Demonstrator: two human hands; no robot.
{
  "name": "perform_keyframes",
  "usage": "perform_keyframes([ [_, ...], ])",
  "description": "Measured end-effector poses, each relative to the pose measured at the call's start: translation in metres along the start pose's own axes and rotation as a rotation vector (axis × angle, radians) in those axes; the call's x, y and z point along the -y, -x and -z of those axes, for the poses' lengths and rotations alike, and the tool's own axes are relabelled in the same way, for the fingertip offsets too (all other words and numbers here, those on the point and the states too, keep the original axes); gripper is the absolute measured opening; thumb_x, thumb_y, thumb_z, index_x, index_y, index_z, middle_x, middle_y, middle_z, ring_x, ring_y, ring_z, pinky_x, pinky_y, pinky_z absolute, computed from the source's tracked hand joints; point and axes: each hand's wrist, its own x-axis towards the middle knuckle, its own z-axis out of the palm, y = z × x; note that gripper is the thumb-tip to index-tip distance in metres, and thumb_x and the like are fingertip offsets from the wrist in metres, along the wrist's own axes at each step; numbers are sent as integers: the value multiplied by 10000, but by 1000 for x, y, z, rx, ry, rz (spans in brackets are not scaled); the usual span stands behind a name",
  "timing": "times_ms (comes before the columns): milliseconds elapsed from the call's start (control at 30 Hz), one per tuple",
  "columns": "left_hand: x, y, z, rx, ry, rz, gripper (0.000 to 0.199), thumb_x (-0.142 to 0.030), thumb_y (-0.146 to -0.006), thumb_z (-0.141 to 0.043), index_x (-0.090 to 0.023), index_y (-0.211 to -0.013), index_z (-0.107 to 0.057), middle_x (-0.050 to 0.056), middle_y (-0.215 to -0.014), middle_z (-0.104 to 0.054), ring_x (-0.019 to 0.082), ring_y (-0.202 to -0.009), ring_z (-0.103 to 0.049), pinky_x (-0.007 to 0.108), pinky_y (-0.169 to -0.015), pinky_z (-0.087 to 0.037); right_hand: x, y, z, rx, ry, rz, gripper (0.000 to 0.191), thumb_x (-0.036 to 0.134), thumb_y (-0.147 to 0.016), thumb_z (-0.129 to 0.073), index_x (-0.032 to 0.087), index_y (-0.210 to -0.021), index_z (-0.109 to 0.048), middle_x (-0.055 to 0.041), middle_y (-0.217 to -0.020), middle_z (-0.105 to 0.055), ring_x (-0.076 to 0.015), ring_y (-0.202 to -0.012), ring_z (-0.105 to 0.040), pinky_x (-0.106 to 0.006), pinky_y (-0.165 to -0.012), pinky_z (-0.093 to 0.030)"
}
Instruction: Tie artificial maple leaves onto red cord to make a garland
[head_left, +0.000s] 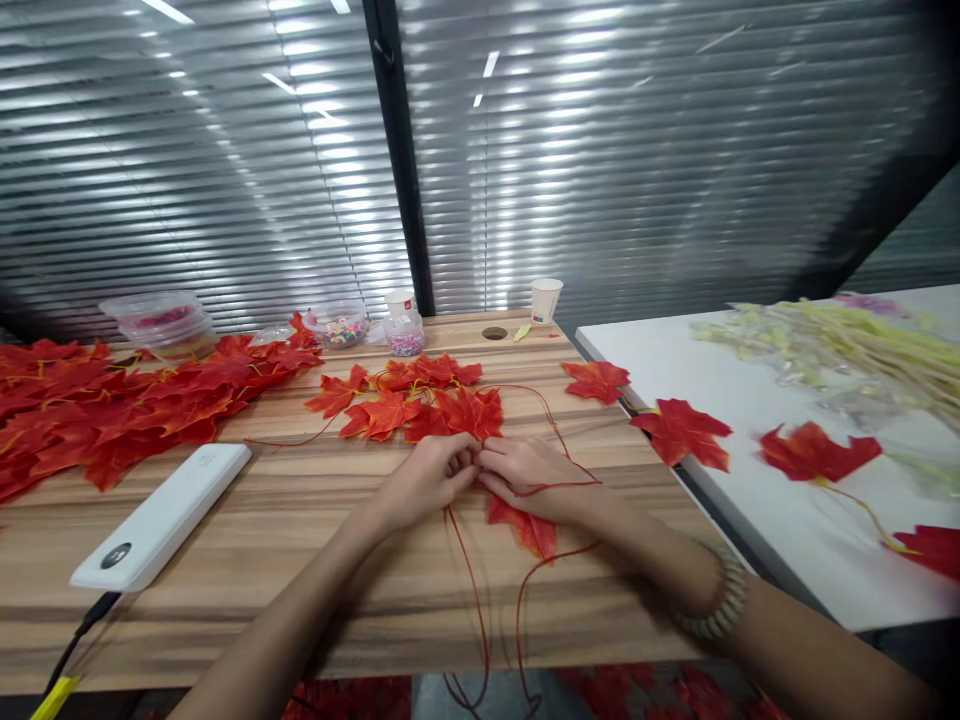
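My left hand (435, 478) and my right hand (531, 470) meet fingertip to fingertip above the wooden table, both closed in a pinch. A thin red cord (471, 575) runs from under the left fingers down past the table's front edge, and another stretch crosses my right wrist. The exact pinch point is hidden by the fingers. Just beyond them lies a cluster of red artificial maple leaves (386, 412) on yellowish stems. One red leaf (529, 528) sticks out beneath my right hand.
A large pile of red leaves (150, 400) covers the left side, behind a white power bank (165, 520) with a cable. Bead tubs (406, 335), plastic containers (161, 320) and a paper cup (546, 300) stand at the back. A leaf strand (679, 432) crosses onto the white table (757, 520).
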Motion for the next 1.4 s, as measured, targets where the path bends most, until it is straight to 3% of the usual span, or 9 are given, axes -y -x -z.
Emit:
perform_keyframes([
  [300, -1, -1, 0, -8, -2, 2, 105, -114, -755, -456, -129, -797, -551, 3, -654, -572, 87, -560, -488, 183, -530, -383, -1, 1, -2, -26, -13, 20, 194, 205, -864, -408, 134, -886, -588, -66, -864, -607, -157, -755, -546, -256, -633, -385],
  [1033, 1, 0, -1, 30, -10, 0, 88, -141, -777, -444, -142, -792, -531, 8, -679, -576, 98, -584, -498, 192, -544, -381, 1, 0, 2, 43, -35, -3, 196, 213, -867, -410, 130, -878, -587, -80, -884, -610, -162, -778, -556, -262, -660, -399],
  [1400, 1, 1, 0, 28, -164, -25, 107, -152, -788, -451, -152, -838, -546, 19, -710, -582, 113, -606, -503, 202, -552, -366, -2, 0, -4, 15, -42, 1, 219, 236, -874, -397, 131, -910, -586, -85, -884, -607, -166, -776, -556, -270, -660, -403],
])
